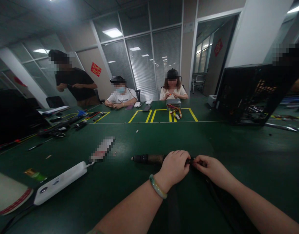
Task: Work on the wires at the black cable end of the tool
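A dark electric screwdriver (153,159) lies on the green table, its narrow tip pointing left. Wrapped over its rear part is my left hand (175,164), with a pale green bangle (157,187) on the wrist. My right hand (209,167) is closed in a pinch on the black cable (214,191) where it meets the tool's back end. The fingers hide the joint itself, so I cannot tell whether the cable end is fully in. From there the cable runs down toward the table's near edge.
Left of me are a white power strip (61,183), a phone (103,149), a paper cup (9,191) and a small green-and-gold item (35,175). A black computer case (246,94) stands at right. Across the table, people sit near a power supply with wires (174,107).
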Demonstrator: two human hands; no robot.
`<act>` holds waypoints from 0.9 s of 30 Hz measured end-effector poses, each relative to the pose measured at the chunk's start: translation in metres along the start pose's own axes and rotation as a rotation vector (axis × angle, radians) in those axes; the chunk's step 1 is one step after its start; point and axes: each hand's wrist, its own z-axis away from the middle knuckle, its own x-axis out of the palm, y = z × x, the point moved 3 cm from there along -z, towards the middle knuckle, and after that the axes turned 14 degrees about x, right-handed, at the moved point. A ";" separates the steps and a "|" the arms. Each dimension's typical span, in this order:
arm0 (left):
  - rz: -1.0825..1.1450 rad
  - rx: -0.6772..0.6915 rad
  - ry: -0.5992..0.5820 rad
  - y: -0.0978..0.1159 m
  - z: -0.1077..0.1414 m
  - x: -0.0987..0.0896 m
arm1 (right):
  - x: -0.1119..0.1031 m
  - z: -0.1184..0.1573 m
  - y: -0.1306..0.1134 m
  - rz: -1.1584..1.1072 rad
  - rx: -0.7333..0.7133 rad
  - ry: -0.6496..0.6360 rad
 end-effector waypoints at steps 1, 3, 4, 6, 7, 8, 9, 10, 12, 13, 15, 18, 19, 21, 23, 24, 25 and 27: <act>0.002 -0.004 0.000 0.000 0.000 0.000 | 0.000 0.000 0.000 -0.003 0.002 0.000; 0.007 -0.003 -0.001 0.000 0.000 -0.001 | 0.000 -0.001 0.000 -0.002 0.005 -0.002; 0.008 0.000 0.000 0.000 0.000 -0.001 | 0.000 -0.001 0.001 0.002 0.004 -0.003; 0.009 0.012 0.009 0.000 0.000 -0.001 | 0.001 -0.002 0.001 0.014 -0.008 -0.001; 0.008 0.023 0.013 0.001 -0.001 -0.002 | 0.001 -0.002 0.001 0.018 -0.016 0.002; 0.007 0.036 0.016 0.001 -0.001 -0.002 | 0.001 -0.002 0.002 0.022 -0.020 0.005; 0.004 0.049 0.016 0.002 -0.001 -0.002 | 0.001 -0.003 0.002 0.026 -0.021 0.006; -0.001 0.056 0.015 0.002 -0.001 -0.003 | 0.002 -0.003 0.002 0.027 -0.023 0.005; -0.013 0.053 0.014 0.003 -0.001 -0.003 | 0.002 -0.003 0.002 0.025 -0.028 0.003; -0.016 0.042 0.018 0.002 -0.001 -0.004 | 0.002 -0.003 0.001 0.022 -0.031 0.006; -0.017 0.022 0.029 0.002 -0.001 -0.004 | 0.002 -0.003 0.001 0.018 -0.030 0.009; -0.011 0.023 0.026 0.001 -0.001 -0.003 | 0.001 -0.003 0.002 0.016 -0.017 0.002; -0.011 0.030 0.020 0.002 -0.001 -0.003 | 0.002 -0.003 0.002 0.015 -0.016 -0.002; -0.010 0.042 0.008 0.002 -0.001 -0.003 | 0.002 -0.004 0.004 0.015 -0.019 -0.001; -0.007 0.042 0.013 0.002 -0.001 -0.003 | 0.002 -0.004 0.005 0.017 -0.024 0.000; -0.002 0.037 0.021 0.002 -0.001 -0.003 | 0.002 -0.004 0.005 0.017 -0.024 -0.002; 0.003 0.031 0.031 0.002 -0.001 -0.003 | 0.002 -0.004 0.004 0.019 -0.023 -0.005; 0.011 0.020 0.044 0.001 0.000 -0.004 | 0.001 -0.003 0.003 0.026 -0.018 -0.007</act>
